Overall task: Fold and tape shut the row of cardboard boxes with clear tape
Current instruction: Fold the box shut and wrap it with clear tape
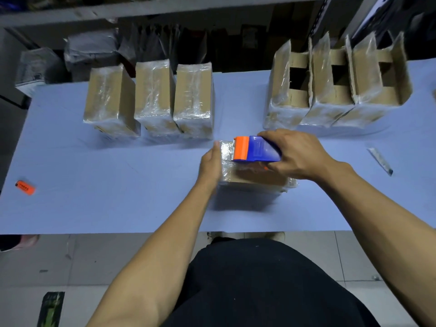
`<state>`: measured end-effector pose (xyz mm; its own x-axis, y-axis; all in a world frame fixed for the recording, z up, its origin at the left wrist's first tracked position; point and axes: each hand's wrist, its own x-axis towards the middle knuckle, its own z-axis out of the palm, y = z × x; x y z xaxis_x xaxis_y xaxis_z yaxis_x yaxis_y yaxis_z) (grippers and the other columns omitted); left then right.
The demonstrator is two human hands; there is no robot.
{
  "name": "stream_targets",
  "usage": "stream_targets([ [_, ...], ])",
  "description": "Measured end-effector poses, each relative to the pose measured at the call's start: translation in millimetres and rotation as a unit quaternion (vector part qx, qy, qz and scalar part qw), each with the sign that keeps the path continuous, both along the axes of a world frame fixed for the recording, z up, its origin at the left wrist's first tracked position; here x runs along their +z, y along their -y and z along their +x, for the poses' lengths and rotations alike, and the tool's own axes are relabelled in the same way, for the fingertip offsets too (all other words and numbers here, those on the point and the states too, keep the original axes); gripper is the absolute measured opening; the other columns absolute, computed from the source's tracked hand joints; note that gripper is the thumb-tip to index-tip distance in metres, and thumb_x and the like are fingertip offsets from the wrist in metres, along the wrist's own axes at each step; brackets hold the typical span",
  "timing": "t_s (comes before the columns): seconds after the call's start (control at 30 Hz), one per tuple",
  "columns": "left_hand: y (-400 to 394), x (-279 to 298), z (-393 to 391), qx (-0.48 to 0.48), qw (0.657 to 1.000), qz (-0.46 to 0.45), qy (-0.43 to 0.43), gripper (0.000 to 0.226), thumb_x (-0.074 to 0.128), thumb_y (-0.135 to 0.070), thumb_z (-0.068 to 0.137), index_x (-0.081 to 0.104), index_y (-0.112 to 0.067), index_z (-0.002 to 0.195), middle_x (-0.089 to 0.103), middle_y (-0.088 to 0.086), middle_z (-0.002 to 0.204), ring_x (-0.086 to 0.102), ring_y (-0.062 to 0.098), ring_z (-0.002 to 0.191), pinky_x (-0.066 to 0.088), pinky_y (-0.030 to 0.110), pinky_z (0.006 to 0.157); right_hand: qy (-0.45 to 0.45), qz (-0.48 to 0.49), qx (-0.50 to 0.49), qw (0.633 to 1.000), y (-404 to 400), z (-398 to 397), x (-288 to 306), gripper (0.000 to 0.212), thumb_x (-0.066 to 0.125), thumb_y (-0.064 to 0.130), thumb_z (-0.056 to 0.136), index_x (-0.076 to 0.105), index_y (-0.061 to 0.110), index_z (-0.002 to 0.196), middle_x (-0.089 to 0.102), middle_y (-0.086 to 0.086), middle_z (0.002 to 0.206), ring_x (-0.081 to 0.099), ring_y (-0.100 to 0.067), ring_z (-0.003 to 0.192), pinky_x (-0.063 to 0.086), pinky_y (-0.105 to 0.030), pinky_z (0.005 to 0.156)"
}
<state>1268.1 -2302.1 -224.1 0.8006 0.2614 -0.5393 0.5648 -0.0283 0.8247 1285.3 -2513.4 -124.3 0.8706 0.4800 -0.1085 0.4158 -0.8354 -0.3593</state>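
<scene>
The cardboard box (253, 178) I'm working on sits between my two hands near the front edge of the blue table (106, 208), its top shiny with clear tape. From the head camera, my left hand (211, 161) lies flat against the box's left side, fingers straight and together. My right hand (293, 153) curls around the blue-and-orange tape dispenser (256, 149), which rests on the box top with its orange end at the far left corner.

Beyond my left hand, three sealed boxes (153, 100) stand side by side, touching. Beyond my right hand, three open boxes (335, 83) stand in a row with their flaps upright. A gap of bare table separates the two groups, straight ahead of the dispenser.

Well left of my left hand lies a small orange object (25, 187) near the table's left edge. Right of my right hand lies a utility knife (380, 161). Bare table runs between each of these and the box.
</scene>
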Motion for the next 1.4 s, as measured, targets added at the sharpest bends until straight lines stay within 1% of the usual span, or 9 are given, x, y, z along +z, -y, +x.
stream_targets([
  [0.1, 10, 1, -8, -0.081, 0.993, 0.087, 0.027, 0.046, 0.030, -0.046, 0.109, 0.062, -0.017, 0.125, 0.069, 0.013, 0.114, 0.067, 0.027, 0.103, 0.057, 0.047, 0.090, -0.005, -0.012, 0.010, 1.000, 0, 0, 1, 0.048, 0.065, 0.057, 0.078, 0.052, 0.035, 0.119, 0.065, 0.008, 0.100, 0.059, -0.021, 0.088, 0.051, -0.035, 0.068],
  [0.67, 9, -6, -1, -0.057, 0.997, 0.046, 0.024, 0.033, 0.042, -0.041, 0.106, 0.070, -0.024, 0.104, 0.070, -0.001, 0.090, 0.061, 0.012, 0.072, 0.047, 0.020, 0.056, -0.022, -0.013, -0.016, 1.000, 75, -25, 2, 0.046, 0.066, 0.047, 0.080, 0.052, 0.038, 0.123, 0.065, 0.008, 0.102, 0.060, -0.022, 0.092, 0.050, -0.034, 0.068],
  [0.93, 11, -3, -1, -0.080, 0.994, 0.072, 0.024, 0.044, 0.042, -0.044, 0.106, 0.065, -0.010, 0.123, 0.071, 0.013, 0.113, 0.054, 0.031, 0.123, 0.053, 0.045, 0.093, -0.025, 0.001, -0.056, 0.998, 117, -35, -28, 0.054, 0.071, 0.045, 0.077, 0.047, 0.043, 0.125, 0.058, 0.014, 0.098, 0.056, -0.018, 0.086, 0.035, -0.027, 0.062],
  [0.97, 11, -1, -1, -0.081, 0.994, 0.075, 0.025, 0.040, 0.042, -0.044, 0.106, 0.068, -0.014, 0.114, 0.071, 0.001, 0.095, 0.065, 0.021, 0.091, 0.052, 0.038, 0.082, -0.026, 0.007, -0.063, 0.998, 121, -35, -32, 0.055, 0.072, 0.045, 0.077, 0.046, 0.043, 0.125, 0.059, 0.014, 0.098, 0.056, -0.018, 0.086, 0.034, -0.026, 0.061],
  [1.0, 11, -1, -1, -0.078, 0.993, 0.080, 0.023, 0.036, 0.042, -0.044, 0.106, 0.068, -0.019, 0.103, 0.064, -0.010, 0.080, 0.045, 0.006, 0.078, 0.047, 0.031, 0.074, -0.030, 0.013, -0.072, 0.997, 127, -36, -35, 0.056, 0.072, 0.046, 0.077, 0.045, 0.044, 0.126, 0.060, 0.014, 0.100, 0.055, -0.017, 0.086, 0.034, -0.025, 0.060],
  [1.1, 10, 1, -3, -0.078, 0.992, 0.100, 0.022, 0.034, 0.041, -0.043, 0.106, 0.063, -0.028, 0.086, 0.058, -0.019, 0.063, 0.048, 0.012, 0.066, 0.042, 0.026, 0.061, -0.051, 0.022, -0.089, 0.994, 142, -38, -44, 0.060, 0.074, 0.048, 0.078, 0.044, 0.043, 0.129, 0.062, 0.011, 0.107, 0.049, -0.010, 0.083, 0.033, -0.016, 0.060],
  [1.2, 16, 4, -4, -0.099, 0.981, 0.159, 0.042, 0.038, 0.043, -0.042, 0.106, 0.060, -0.021, 0.133, 0.069, 0.002, 0.123, 0.062, 0.031, 0.108, 0.052, 0.044, 0.088, -0.061, 0.033, -0.094, 0.993, 147, -39, -53, 0.061, 0.075, 0.047, 0.078, 0.046, 0.038, 0.131, 0.063, 0.008, 0.109, 0.047, -0.009, 0.084, 0.032, -0.012, 0.063],
  [1.27, 22, 6, -3, -0.137, 0.938, 0.312, 0.064, 0.053, 0.040, -0.034, 0.109, 0.029, -0.020, 0.159, 0.032, 0.005, 0.164, 0.032, 0.026, 0.149, 0.028, 0.047, 0.120, -0.058, 0.034, -0.094, 0.993, 145, -38, -53, 0.062, 0.076, 0.045, 0.078, 0.046, 0.036, 0.132, 0.064, 0.007, 0.111, 0.052, -0.012, 0.088, 0.036, -0.017, 0.064],
  [1.4, 53, 7, -2, -0.282, 0.814, 0.501, 0.083, 0.052, 0.024, -0.030, 0.111, 0.021, -0.015, 0.160, 0.009, 0.005, 0.170, -0.003, 0.026, 0.157, -0.006, 0.051, 0.123, -0.055, 0.037, -0.100, 0.993, 144, -38, -57, 0.063, 0.077, 0.041, 0.078, 0.047, 0.034, 0.133, 0.064, 0.003, 0.110, 0.059, -0.021, 0.093, 0.045, -0.029, 0.070],
])
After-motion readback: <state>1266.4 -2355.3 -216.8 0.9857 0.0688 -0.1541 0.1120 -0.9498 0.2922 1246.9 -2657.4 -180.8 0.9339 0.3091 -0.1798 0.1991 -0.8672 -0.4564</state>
